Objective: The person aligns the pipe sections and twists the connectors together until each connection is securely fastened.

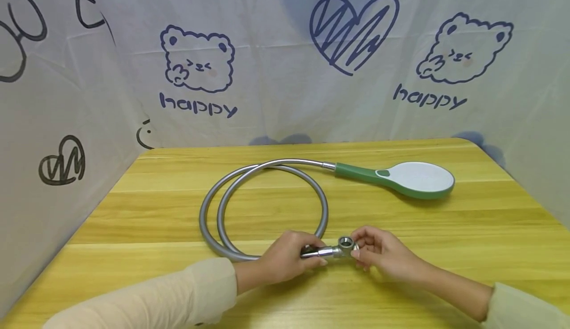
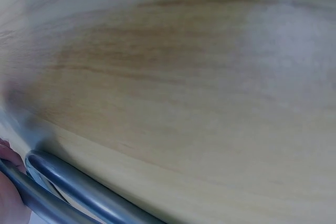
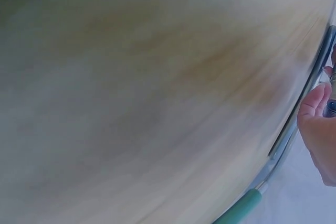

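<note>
My left hand [image 1: 287, 257] grips the chrome end of a grey shower hose [image 1: 222, 215], its thumb and fingers around the end piece. Joined to that end is a small metal tee fitting [image 1: 345, 248], one round threaded mouth facing up. The fitting's right side is pinched between the thumb and fingers of my right hand [image 1: 383, 255]. In the left wrist view, the hose [image 2: 94, 192] runs out from the hand at the lower left corner. Part of my right hand [image 3: 320, 129] shows at the right edge of its wrist view.
A green and white shower head [image 1: 401, 178] lies at the back right of the wooden table [image 1: 147, 205], attached to the hose's other end. The hose lies in loops left of centre. Printed white cloth [image 1: 276, 86] hangs behind the table and on both sides.
</note>
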Demonstrator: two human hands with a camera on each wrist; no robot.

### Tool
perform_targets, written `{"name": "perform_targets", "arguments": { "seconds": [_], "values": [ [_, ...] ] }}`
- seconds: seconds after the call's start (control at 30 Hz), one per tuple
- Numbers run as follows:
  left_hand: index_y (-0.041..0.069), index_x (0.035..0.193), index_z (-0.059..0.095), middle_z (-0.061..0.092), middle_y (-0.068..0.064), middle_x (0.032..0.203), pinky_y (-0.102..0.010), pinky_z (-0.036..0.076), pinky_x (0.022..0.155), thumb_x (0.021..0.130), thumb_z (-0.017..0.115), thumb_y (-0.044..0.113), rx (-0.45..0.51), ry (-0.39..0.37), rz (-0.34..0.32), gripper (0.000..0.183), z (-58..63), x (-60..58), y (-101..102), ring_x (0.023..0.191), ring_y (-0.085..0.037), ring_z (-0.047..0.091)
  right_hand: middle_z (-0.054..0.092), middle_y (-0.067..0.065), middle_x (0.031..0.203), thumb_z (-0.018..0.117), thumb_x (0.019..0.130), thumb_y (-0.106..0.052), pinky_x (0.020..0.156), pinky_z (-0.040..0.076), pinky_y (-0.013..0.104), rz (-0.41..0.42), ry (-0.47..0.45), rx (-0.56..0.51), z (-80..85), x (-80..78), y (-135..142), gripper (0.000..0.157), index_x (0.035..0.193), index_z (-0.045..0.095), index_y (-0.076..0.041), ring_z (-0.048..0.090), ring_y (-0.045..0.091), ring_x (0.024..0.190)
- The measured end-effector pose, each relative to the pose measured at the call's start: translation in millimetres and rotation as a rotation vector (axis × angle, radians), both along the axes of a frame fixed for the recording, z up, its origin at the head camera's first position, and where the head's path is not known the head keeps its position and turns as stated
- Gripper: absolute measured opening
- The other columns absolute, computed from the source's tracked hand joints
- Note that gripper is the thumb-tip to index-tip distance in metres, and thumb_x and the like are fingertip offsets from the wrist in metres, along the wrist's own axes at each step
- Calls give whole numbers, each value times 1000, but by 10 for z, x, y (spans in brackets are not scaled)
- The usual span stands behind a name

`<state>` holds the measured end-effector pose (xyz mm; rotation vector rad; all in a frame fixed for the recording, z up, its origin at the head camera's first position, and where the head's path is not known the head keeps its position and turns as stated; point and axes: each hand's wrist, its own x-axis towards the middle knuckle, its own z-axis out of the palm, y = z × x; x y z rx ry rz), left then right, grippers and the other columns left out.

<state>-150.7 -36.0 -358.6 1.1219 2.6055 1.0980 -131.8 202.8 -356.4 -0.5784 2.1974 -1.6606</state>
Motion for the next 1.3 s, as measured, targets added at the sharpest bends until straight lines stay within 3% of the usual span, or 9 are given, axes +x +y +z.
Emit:
{"name": "perform_targets", "arguments": {
  "seconds": [0.2,0.5,0.87,1.3],
  "values": [
    [7,92,70,69,-1,79,-11,39,55,81,72,17,-4,13,-6,15,2,3,-1,60,3,44,55,9,95,62,86,-3,64,50,19,53,-8,-60,-15,4,31,39,111,42,18,54,6,76],
    [6,93,71,69,-2,80,-11,38,53,81,71,17,-11,-4,0,16,12,0,4,59,3,42,56,10,92,60,88,-5,64,50,20,55,4,-46,-40,-14,43,35,110,44,17,57,6,75],
    [5,94,70,69,-2,80,-11,36,51,81,71,17,-6,0,1,17,18,-9,9,57,3,40,60,12,85,53,94,-16,62,54,27,-7,-40,17,-28,-16,27,36,111,47,15,59,9,67],
    [6,94,70,71,-4,85,-10,42,59,82,71,18,8,30,-27,17,-1,1,1,65,3,48,61,18,84,48,97,-16,57,53,27,0,39,56,-43,8,29,31,104,53,13,58,7,63]
  ]
}}
